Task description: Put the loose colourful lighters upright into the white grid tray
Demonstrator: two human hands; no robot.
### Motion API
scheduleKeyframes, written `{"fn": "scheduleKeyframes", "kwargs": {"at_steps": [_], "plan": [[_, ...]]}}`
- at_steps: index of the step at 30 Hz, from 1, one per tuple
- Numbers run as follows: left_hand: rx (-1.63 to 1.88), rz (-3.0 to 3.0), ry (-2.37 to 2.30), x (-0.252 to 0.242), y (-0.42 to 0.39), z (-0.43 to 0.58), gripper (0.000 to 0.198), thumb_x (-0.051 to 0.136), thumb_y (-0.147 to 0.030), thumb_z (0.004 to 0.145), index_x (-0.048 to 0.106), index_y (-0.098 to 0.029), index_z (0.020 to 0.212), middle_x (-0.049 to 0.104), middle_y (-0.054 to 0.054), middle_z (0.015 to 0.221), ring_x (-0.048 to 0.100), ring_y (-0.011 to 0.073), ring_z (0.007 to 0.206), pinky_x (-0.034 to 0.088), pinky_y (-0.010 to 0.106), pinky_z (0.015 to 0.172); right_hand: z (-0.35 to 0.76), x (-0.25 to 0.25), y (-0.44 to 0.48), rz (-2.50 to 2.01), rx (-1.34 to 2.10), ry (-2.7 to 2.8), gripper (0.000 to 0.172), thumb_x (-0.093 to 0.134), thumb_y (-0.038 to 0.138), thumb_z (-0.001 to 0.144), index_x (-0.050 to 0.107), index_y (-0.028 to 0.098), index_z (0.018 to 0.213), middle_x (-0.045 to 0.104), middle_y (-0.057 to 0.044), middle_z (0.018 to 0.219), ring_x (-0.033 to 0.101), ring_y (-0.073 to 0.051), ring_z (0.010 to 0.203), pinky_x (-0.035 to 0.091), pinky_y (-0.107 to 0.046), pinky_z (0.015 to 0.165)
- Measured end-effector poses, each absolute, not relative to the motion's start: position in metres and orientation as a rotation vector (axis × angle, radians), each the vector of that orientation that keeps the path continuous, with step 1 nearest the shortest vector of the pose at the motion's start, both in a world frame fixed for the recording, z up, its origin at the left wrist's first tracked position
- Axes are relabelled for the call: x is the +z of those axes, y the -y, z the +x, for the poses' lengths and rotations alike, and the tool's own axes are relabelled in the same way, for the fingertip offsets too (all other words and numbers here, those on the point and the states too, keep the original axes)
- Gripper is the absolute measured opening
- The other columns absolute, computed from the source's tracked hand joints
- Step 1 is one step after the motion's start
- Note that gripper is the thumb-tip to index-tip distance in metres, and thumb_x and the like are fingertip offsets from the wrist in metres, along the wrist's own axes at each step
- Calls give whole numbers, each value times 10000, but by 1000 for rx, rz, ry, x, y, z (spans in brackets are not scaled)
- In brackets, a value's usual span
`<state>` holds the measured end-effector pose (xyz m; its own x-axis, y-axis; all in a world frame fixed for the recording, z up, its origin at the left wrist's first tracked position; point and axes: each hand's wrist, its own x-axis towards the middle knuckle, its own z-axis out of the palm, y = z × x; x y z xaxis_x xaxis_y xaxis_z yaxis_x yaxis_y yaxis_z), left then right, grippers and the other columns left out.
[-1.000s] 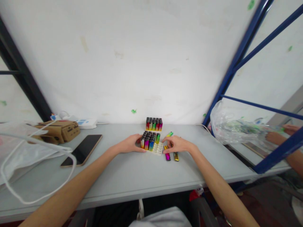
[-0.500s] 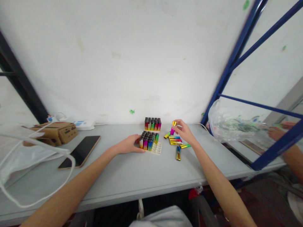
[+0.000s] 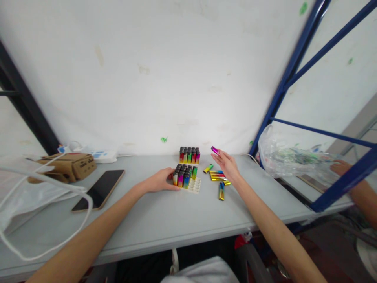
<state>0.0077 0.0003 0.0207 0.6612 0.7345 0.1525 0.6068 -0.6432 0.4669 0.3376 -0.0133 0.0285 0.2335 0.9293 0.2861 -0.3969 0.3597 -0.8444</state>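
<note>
My right hand point(image 3: 227, 165) pinches a shiny purple lighter point(image 3: 215, 150) above the table, tilted at the fingertips. With fingers behind and thumb in front, my left hand point(image 3: 160, 180) grips the left side of a white lighter tray point(image 3: 194, 186). Upright multicoloured lighters point(image 3: 180, 180) with black tops fill its left part; bare round sockets show at its right. Beneath and beside my right hand lie several loose metallic lighters point(image 3: 216, 176), a green-yellow lighter point(image 3: 208, 168) and, nearer me, a blue-gold lighter point(image 3: 221, 191).
Another block of upright lighters point(image 3: 189, 155) stands behind, near the wall. At left are a phone point(image 3: 98, 190), a cardboard box point(image 3: 75, 167) and a white cable point(image 3: 90, 202). A blue metal frame point(image 3: 272, 106), a clear plastic bag point(image 3: 282, 153) and another person's hand point(image 3: 340, 167) are at right.
The purple lighter has been tipped from upright to a slant in my right hand, which has turned and opened out somewhat. My left hand stays at the tray.
</note>
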Motion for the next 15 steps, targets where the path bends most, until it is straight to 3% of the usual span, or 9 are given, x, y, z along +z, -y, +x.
{"fn": "scheduleKeyframes", "kwargs": {"at_steps": [3,6,10,12,15], "plan": [[482,2494,-1056,21,0,8,587,771,-701,689,632,-188,937,644,43,908,620,261,831,478,326,738,333,24,13,-766,1106,879,279,878,377,763,734,207,930,784,-43,1013,758,-195,972,608,-323,958],[497,2495,-1038,21,0,8,585,774,-697,690,648,-190,955,652,43,915,623,261,833,476,325,741,330,20,12,-807,1170,876,281,889,379,746,744,194,899,763,-31,883,735,-150,809,621,-260,802],[498,2506,-1023,22,0,7,572,775,-683,700,656,-190,965,653,45,921,621,261,837,472,325,745,325,19,15,-785,1221,973,327,890,437,729,741,179,867,727,-5,809,602,-81,585,549,-206,589],[495,2509,-1029,21,0,7,576,777,-683,700,657,-188,967,654,47,922,622,264,840,471,326,745,323,20,18,-790,1221,1028,343,883,455,732,736,185,885,737,-10,836,580,-79,573,529,-208,568],[493,2507,-1034,20,-1,7,584,777,-687,698,657,-187,974,660,48,928,627,267,847,474,328,748,318,23,21,-817,1237,1070,354,904,426,705,696,201,881,771,-48,941,656,-119,694,566,-243,662]]}}
